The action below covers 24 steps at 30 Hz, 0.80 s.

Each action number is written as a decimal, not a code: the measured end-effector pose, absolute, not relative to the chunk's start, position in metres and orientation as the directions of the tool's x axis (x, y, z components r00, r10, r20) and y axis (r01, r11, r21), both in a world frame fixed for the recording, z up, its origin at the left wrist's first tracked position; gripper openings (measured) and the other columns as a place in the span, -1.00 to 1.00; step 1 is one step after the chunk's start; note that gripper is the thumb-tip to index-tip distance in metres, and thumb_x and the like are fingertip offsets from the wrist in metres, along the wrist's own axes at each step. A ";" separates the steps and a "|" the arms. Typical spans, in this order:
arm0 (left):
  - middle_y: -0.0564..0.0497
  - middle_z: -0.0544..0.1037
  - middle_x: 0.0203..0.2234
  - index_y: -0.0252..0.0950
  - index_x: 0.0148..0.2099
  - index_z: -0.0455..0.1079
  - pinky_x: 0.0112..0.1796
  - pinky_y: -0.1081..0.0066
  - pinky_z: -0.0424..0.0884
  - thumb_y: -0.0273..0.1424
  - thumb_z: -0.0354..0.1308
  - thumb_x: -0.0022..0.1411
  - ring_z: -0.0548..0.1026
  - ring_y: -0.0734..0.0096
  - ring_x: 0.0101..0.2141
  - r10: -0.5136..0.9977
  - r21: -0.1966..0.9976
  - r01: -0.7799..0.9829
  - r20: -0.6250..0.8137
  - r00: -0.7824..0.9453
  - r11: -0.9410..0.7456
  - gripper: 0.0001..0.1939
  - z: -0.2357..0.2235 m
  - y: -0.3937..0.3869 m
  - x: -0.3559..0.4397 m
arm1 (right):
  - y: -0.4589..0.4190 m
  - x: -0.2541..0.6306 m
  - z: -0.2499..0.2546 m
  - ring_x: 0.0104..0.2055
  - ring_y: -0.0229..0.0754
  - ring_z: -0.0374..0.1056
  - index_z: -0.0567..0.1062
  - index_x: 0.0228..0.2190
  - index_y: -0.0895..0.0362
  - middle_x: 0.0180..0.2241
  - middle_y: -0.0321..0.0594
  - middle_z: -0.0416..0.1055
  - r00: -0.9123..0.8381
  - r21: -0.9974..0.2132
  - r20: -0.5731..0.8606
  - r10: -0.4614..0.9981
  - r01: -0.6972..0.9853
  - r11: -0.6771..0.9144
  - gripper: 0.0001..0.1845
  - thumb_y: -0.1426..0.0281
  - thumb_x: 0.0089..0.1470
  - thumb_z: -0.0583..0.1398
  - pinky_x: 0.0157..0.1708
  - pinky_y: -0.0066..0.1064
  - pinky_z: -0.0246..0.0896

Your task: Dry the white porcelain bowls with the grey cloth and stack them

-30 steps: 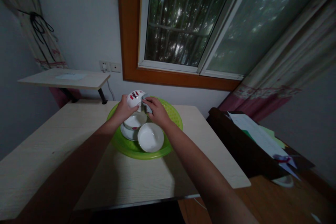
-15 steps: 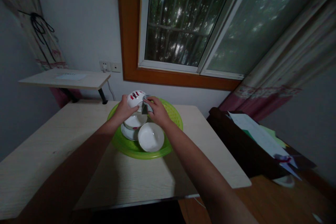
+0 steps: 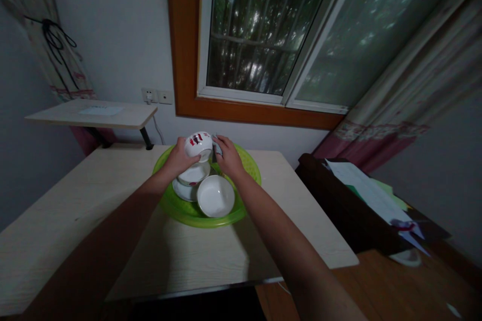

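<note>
My left hand (image 3: pixel 182 158) grips a white bowl (image 3: pixel 199 144) with red markings, tilted on its side above a green basket (image 3: pixel 203 221). In my right hand (image 3: pixel 228 157) is a grey cloth (image 3: pixel 217 146), held at the bowl's right side; whether it touches the bowl I cannot tell. Below them in the basket, a second white bowl (image 3: pixel 194 173) rests on a white plate (image 3: pixel 184 191). A larger white bowl (image 3: pixel 216 196) leans toward me at the basket's front, its inside showing.
The basket stands on a pale wooden table (image 3: pixel 124 251). At the back left is a small raised shelf (image 3: pixel 64 113) with a paper on it. Right of the table, papers (image 3: pixel 371 195) lie on a dark brown piece of furniture (image 3: pixel 331 200). A window (image 3: pixel 263 35) is behind.
My right hand with the cloth has shifted slightly right, off the bowl's front. The held bowl has turned a little, showing more of its underside, and moved slightly right.
</note>
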<state>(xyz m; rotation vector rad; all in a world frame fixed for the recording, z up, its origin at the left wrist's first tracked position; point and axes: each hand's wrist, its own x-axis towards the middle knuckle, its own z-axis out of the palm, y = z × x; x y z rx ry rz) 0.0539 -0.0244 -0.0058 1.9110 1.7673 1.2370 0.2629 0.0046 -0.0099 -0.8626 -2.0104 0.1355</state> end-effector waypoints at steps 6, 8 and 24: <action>-0.06 0.52 -0.18 -0.18 -0.04 0.13 -0.25 0.32 0.39 -0.22 0.34 -0.01 0.53 0.21 -0.19 0.899 0.651 0.695 0.437 -0.014 -0.305 -0.44 -0.013 -0.022 0.054 | -0.009 0.255 -0.002 0.40 -0.04 0.05 0.23 0.31 0.04 0.37 -0.11 0.14 -0.533 -0.263 0.689 0.490 0.446 0.855 -0.22 0.60 0.07 0.11 0.40 -0.02 -0.05; -0.05 0.51 -0.19 -0.18 -0.05 0.14 -0.25 0.32 0.39 -0.25 0.33 -0.02 0.52 0.22 -0.21 0.895 0.641 0.697 0.446 0.003 -0.321 -0.46 -0.014 -0.021 0.054 | -0.016 0.252 0.003 0.44 -0.05 -0.02 0.20 0.33 0.03 0.39 -0.14 0.10 -0.638 -0.189 0.645 0.421 0.401 0.897 -0.18 0.59 0.04 0.14 0.41 -0.01 -0.10; -0.06 0.50 -0.18 -0.21 -0.05 0.18 -0.20 0.26 0.40 -0.24 0.33 -0.04 0.52 0.16 -0.17 0.873 0.577 0.723 0.482 0.073 -0.379 -0.45 -0.015 -0.022 0.054 | -0.005 0.256 -0.005 0.42 -0.09 0.06 0.26 0.30 0.09 0.37 -0.09 0.15 -0.481 -0.329 0.673 0.561 0.485 0.810 -0.21 0.63 0.01 0.10 0.41 -0.07 -0.05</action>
